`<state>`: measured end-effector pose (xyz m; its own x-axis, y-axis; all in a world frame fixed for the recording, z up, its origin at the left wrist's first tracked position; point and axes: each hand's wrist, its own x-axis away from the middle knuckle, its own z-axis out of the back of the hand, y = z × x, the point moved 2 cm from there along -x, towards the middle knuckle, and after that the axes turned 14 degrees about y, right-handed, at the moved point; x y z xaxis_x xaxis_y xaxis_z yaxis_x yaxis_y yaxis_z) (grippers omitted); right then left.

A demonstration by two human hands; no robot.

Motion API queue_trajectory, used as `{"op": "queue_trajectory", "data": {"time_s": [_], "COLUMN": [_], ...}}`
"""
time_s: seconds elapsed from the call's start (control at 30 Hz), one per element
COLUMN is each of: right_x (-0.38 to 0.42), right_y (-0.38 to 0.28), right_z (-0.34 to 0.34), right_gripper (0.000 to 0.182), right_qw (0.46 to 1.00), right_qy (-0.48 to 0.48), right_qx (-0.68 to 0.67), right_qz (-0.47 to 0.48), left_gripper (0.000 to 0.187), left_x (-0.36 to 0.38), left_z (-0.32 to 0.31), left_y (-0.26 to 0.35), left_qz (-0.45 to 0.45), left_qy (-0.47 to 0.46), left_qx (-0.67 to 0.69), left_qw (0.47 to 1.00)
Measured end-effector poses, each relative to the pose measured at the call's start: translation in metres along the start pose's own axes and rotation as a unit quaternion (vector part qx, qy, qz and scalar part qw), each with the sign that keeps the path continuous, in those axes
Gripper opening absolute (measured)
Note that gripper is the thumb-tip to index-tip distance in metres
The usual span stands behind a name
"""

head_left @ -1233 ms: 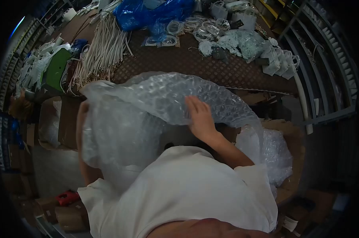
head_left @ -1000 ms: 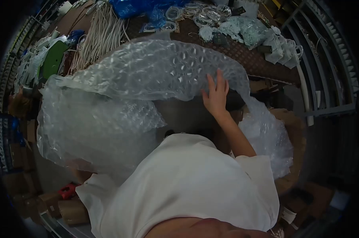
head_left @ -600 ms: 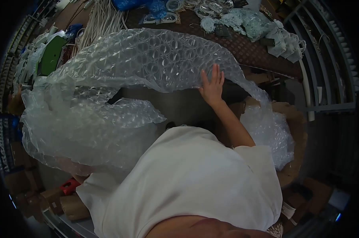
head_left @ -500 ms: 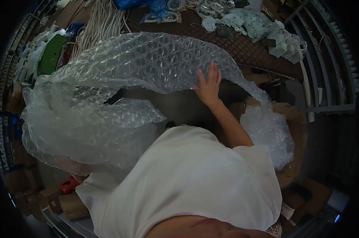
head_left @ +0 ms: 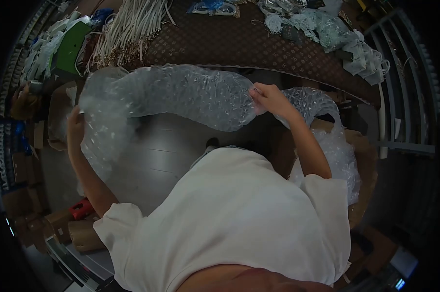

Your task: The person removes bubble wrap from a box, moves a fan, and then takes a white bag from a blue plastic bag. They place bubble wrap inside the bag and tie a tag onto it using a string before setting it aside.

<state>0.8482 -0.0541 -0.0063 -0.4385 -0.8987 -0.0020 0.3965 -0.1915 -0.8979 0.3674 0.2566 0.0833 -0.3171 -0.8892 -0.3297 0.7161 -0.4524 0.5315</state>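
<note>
A long strip of clear bubble wrap (head_left: pixel 191 97) stretches between my two hands in front of my body. My right hand (head_left: pixel 270 100) pinches it, fingers closed on the gathered film. Beyond this hand the wrap runs right and down into a cardboard box (head_left: pixel 368 175), where more of it is bunched. My left hand (head_left: pixel 75 125) is at the strip's far left edge with its fingers closed on the film; the fingertips are partly hidden. Below it, a loose end of the wrap hangs down, blurred by motion.
Ahead is a table with a brown patterned cover (head_left: pixel 205 44). On it lie a bundle of white cords (head_left: pixel 137 29), a green case (head_left: pixel 70 48) and several bagged white items (head_left: pixel 332 31). A metal rack (head_left: pixel 404 73) stands at right, cardboard boxes (head_left: pixel 86 236) at lower left.
My right hand was spread open against the wrap and has closed on it. My left hand, hidden under the film before, has come up at the left. The strip is now narrower and drawn lengthwise.
</note>
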Motion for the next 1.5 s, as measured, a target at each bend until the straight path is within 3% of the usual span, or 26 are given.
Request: {"op": "queue_trajectory", "data": {"time_s": [0.03,0.1,0.17,0.2,0.27,0.37,0.43,0.47,0.53,0.7,0.77,0.83,0.9,0.93,0.97,1.0,1.03,1.1,1.13,1.17,1.2,1.27,1.3,1.37,1.43,1.5], "right_x": [0.004,0.004,0.005,0.008,0.014,0.024,0.029,0.031,0.039,0.053,0.057,0.060,0.057,0.052,0.048,0.052,0.059,0.065,0.053,0.041,0.027,-0.002,-0.010,-0.014,-0.009,0.003], "right_y": [-0.004,-0.017,-0.031,-0.040,-0.059,-0.074,-0.068,-0.067,-0.069,-0.069,-0.070,-0.076,-0.072,-0.040,0.007,0.043,0.053,0.044,0.024,0.005,-0.005,-0.034,-0.046,-0.086,-0.087,-0.082], "right_z": [0.001,-0.004,-0.016,-0.022,-0.025,-0.015,-0.007,-0.009,-0.010,-0.006,-0.001,0.007,0.015,0.049,0.103,0.159,0.191,0.201,0.175,0.143,0.108,0.032,-0.004,-0.035,-0.037,-0.029], "right_gripper": [0.020,0.020,0.020,0.018,0.017,0.017,0.018,0.018,0.017,0.018,0.019,0.022,0.028,0.031,0.033,0.033,0.028,0.021,0.019,0.019,0.021,0.030,0.038,0.041,0.041,0.041], "right_qw": [0.998,0.996,0.990,0.985,0.978,0.975,0.934,0.933,0.895,0.895,0.897,0.912,0.880,0.950,0.974,0.953,0.929,0.897,0.892,0.919,0.918,0.939,0.958,0.983,0.991,0.982], "right_qy": [-0.051,-0.090,-0.138,-0.159,-0.181,-0.193,0.021,0.018,0.114,0.047,0.010,-0.062,-0.060,0.047,0.161,0.256,0.279,0.281,0.272,0.195,0.147,0.016,0.019,-0.037,-0.040,0.054], "right_qx": [-0.028,-0.009,0.005,-0.004,-0.009,0.024,0.236,0.229,0.261,0.263,0.250,0.188,0.231,0.191,0.145,0.161,0.244,0.334,0.338,0.322,0.308,0.259,0.127,-0.007,-0.067,-0.019], "right_qz": [-0.036,0.000,0.041,0.073,0.108,0.111,0.266,0.278,0.344,0.357,0.364,0.360,0.410,0.242,0.066,0.029,0.022,0.069,0.130,0.115,0.202,0.227,0.257,0.177,0.108,0.181], "left_gripper": [0.033,0.026,0.021,0.015,0.006,0.010,0.011,0.015,0.018,0.015,0.010,0.008,0.007,0.007,0.011,0.015,0.019,0.021,0.021,0.021,0.020,0.019,0.019,0.020,0.026,0.027], "left_x": [0.014,0.027,0.061,0.073,0.083,0.082,0.082,0.084,0.090,0.104,0.114,0.118,0.111,0.100,0.081,0.065,0.056,0.051,0.052,0.059,0.066,0.078,0.082,0.090,0.075,0.041], "left_z": [-0.014,-0.049,-0.095,-0.117,-0.159,-0.214,-0.195,-0.184,-0.169,-0.155,-0.153,-0.143,-0.135,-0.127,-0.110,-0.091,-0.070,-0.051,-0.064,-0.081,-0.097,-0.124,-0.139,-0.166,-0.159,-0.146], "left_y": [0.030,0.139,0.207,0.230,0.255,0.242,0.261,0.268,0.276,0.278,0.277,0.280,0.267,0.245,0.210,0.169,0.151,0.116,0.131,0.158,0.187,0.255,0.266,0.279,0.279,0.233], "left_qz": [-0.004,-0.200,-0.286,-0.413,-0.450,-0.352,-0.331,-0.308,-0.266,-0.179,-0.377,-0.372,-0.356,-0.342,-0.160,0.028,0.060,-0.103,-0.117,-0.142,-0.166,-0.277,-0.294,-0.371,-0.338,-0.231], "left_qy": [-0.098,-0.333,-0.336,-0.271,-0.263,-0.335,-0.338,-0.347,-0.338,-0.356,-0.283,-0.282,-0.230,-0.183,-0.158,-0.133,-0.088,-0.044,-0.060,-0.121,-0.180,-0.245,-0.251,-0.250,-0.230,-0.233], "left_qx": [0.142,0.012,0.178,0.148,0.213,0.235,0.165,0.104,0.144,0.228,0.203,0.199,0.206,0.219,0.291,0.351,0.268,-0.020,-0.013,0.028,0.068,0.118,0.123,0.130,0.125,0.153], "left_qw": [0.985,0.922,0.879,0.857,0.827,0.842,0.865,0.879,0.891,0.888,0.858,0.862,0.882,0.895,0.930,0.926,0.957,0.994,0.991,0.982,0.967,0.921,0.914,0.885,0.904,0.932]}}
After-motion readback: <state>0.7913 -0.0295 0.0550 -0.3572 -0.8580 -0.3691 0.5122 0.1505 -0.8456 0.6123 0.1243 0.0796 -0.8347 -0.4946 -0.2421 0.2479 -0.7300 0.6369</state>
